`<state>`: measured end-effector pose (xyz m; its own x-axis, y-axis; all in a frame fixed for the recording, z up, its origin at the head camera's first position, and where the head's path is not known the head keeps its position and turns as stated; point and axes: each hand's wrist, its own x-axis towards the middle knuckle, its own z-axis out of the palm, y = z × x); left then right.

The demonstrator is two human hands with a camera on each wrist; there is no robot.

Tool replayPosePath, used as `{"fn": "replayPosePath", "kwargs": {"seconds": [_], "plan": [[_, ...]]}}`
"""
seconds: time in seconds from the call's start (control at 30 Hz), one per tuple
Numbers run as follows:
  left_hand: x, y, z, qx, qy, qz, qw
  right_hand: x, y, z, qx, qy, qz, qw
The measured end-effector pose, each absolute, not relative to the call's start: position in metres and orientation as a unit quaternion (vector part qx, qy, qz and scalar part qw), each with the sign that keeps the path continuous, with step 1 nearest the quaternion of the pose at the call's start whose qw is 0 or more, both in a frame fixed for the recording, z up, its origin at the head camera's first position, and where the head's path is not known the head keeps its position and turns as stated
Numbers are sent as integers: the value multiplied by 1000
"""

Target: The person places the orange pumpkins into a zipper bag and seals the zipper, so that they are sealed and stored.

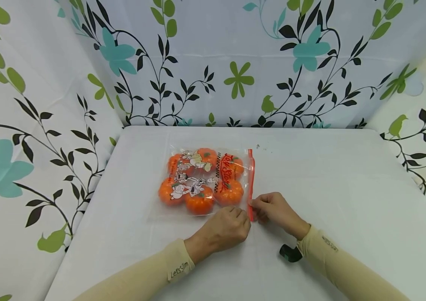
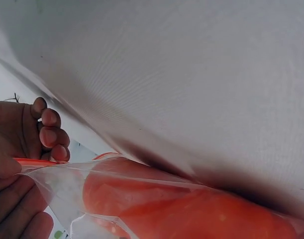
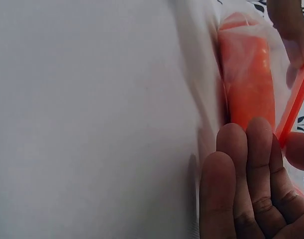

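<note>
A clear zip bag (image 1: 209, 211) printed with cartoon figures and red lettering lies flat on the table. Inside are several glossy orange, pumpkin-like things (image 1: 199, 202) with green tops. A red zip strip (image 1: 251, 175) runs along the bag's right edge. My left hand (image 1: 222, 230) pinches the near end of that strip at the bag's lower right corner. Close beside it, my right hand (image 1: 278, 213) pinches the strip between thumb and index finger. In the right wrist view, the red strip (image 3: 296, 102) stretches between the two hands' fingers, with the other right fingers (image 3: 261, 164) extended below.
A small black object (image 1: 290, 253) lies by the right wrist, partly behind the sleeve. White cloth covers the table (image 1: 348, 188). Leaf-patterned curtains (image 1: 213, 62) enclose its back and sides.
</note>
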<state>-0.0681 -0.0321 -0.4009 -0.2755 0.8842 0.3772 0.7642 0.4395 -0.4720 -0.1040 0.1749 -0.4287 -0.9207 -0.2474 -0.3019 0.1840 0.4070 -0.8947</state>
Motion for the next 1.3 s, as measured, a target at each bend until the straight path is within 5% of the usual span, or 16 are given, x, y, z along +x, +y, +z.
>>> {"fn": "replayPosePath", "kwargs": {"seconds": [1.3], "plan": [[-62,-35,-395,-542,-782,57,301,-170,175,-422,34,844,-515,145]]}}
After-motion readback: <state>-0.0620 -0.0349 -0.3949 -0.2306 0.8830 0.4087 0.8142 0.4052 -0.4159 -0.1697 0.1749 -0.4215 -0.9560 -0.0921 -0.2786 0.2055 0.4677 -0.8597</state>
